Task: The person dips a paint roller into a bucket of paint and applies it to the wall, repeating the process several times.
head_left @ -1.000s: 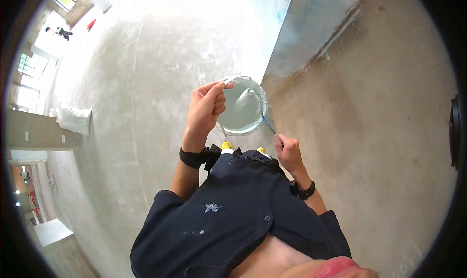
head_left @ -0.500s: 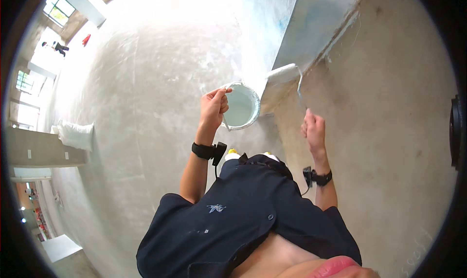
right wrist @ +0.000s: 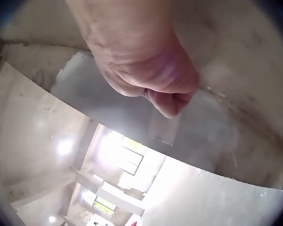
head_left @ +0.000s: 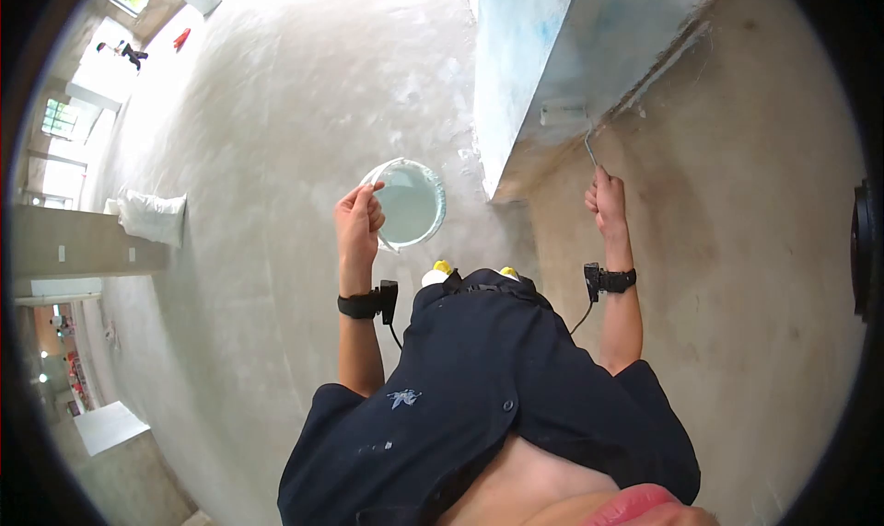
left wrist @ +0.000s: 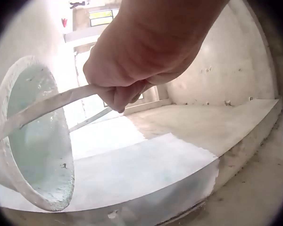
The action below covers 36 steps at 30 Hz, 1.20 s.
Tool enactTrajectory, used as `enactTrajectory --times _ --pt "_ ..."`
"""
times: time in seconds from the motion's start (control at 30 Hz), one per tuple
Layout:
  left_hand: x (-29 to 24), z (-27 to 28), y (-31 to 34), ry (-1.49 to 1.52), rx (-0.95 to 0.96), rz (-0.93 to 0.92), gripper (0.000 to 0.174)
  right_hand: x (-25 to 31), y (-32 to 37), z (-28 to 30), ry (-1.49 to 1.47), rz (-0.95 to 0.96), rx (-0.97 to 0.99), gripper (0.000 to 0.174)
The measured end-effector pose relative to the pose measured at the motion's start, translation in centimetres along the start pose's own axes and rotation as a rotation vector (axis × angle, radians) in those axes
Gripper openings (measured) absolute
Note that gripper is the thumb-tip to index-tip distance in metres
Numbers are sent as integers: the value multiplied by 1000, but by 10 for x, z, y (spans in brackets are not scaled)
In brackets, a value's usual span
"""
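My left hand [head_left: 359, 224] grips the white bail handle [left wrist: 52, 101] of a paint bucket [head_left: 439, 208]. Pale, watery-looking paint [head_left: 407, 206] fills part of the bucket, and its rim is crusted with dried paint. Out to the right, my right hand [head_left: 608, 199] holds a paint roller [head_left: 564, 114] by its handle, the grip mostly hidden in the fist. The white roller sleeve lies against the partly painted grey-white face [head_left: 603, 43] of a wall or beam. In the right wrist view the sleeve shows faintly beyond the curled fingers.
The painted structure's sharp corner edge [head_left: 543, 52] juts toward the bucket. Bare brown concrete [head_left: 737, 250] spreads along the right. A white sack [head_left: 152, 218] lies far left, near a low concrete beam [head_left: 87, 241]. Another person [head_left: 124, 55] is in the distance.
The roller came out of the bucket, rose up and right, and now lies on the painted face. The bucket, still held by its handle, has shifted left in the head view.
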State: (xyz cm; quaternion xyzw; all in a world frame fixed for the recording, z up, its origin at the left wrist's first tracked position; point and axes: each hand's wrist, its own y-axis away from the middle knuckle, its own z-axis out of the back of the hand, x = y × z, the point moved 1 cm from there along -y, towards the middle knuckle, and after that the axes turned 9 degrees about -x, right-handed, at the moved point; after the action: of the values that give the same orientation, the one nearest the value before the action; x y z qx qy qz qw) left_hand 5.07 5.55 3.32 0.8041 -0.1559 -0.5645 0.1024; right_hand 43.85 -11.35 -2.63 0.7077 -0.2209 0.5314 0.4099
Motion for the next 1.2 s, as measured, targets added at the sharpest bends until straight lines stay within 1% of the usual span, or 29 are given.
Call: enactTrajectory --times 0.13,0.17,0.23,0.33,0.37,0.4,0.43,0.47,0.5,0.53,0.57,0.6,0.63,0.67,0.7,0.73,0.77,0.83,0.87,0.93,0.97,1.03,1.07,1.13,1.2 --pt "2 27 14 -6 -109 1 19 -37 -27 2 -45 -106 18 40" --pt "5 35 17 -3 -143 9 19 -46 -34 2 -45 -109 21 40" --pt "12 50 20 -2 -153 9 19 -65 -50 1 -59 -198 -10 38" --pt "22 68 24 -34 -189 43 19 -85 -65 -1 -103 -246 8 35" --pt "28 73 23 -57 -236 44 18 -90 -69 -1 -101 -253 9 35" --pt "33 79 23 -80 -283 45 17 -85 -64 -6 -92 -250 -9 34" --pt "39 86 21 -83 -288 45 17 -77 -60 -10 -83 -246 -25 34" --pt "47 94 18 -140 -357 15 18 -69 -56 -10 -82 -251 -22 34" --pt "56 103 15 -199 -426 -13 19 -61 -51 -8 -121 -248 13 34" --pt "69 113 12 -201 -433 -11 19 -52 -47 -9 -161 -244 50 35" --pt "80 122 9 -237 -496 -16 19 -41 -42 -7 -160 -249 54 35" --pt "93 133 2 -279 -561 -18 20 -29 -37 -7 -173 -210 65 35" --pt "105 142 -2 -286 -569 -13 20 -14 -29 -7 -185 -172 76 35" --pt "117 152 -7 -300 -621 11 20 1 -20 -11 -185 -182 77 35" --pt "126 161 -13 -313 -673 34 21 19 -11 -17 -187 -145 61 35" --pt "131 165 -11 -355 -683 26 22 38 0 -18 -188 -108 45 34" --pt "135 170 -15 -359 -691 27 22 50 6 -19 -187 -115 49 34" --pt "138 175 -23 -576 -791 -225 27 59 13 -19 -186 -89 20 33" --pt "137 178 -25 -578 -796 -221 27 57 10 -14 -189 -106 45 33" --pt "119 170 -23 -726 -846 -367 31 35 -4 0 -185 -119 60 33" --pt "107 159 -18 -719 -854 -359 31 25 -12 5 -183 -129 74 34" --pt "74 133 -1 -727 -739 -219 33 -1 -24 10 -188 -153 93 34" --pt "57 116 12 -716 -751 -209 33 -12 -29 12 -206 -180 105 34" --pt "23 75 40 -823 -617 -291 44 -30 -40 15 -196 -208 127 34" --pt "-23 40 67 -837 -532 -436 62 -44 -45 8 -197 -243 152 34"
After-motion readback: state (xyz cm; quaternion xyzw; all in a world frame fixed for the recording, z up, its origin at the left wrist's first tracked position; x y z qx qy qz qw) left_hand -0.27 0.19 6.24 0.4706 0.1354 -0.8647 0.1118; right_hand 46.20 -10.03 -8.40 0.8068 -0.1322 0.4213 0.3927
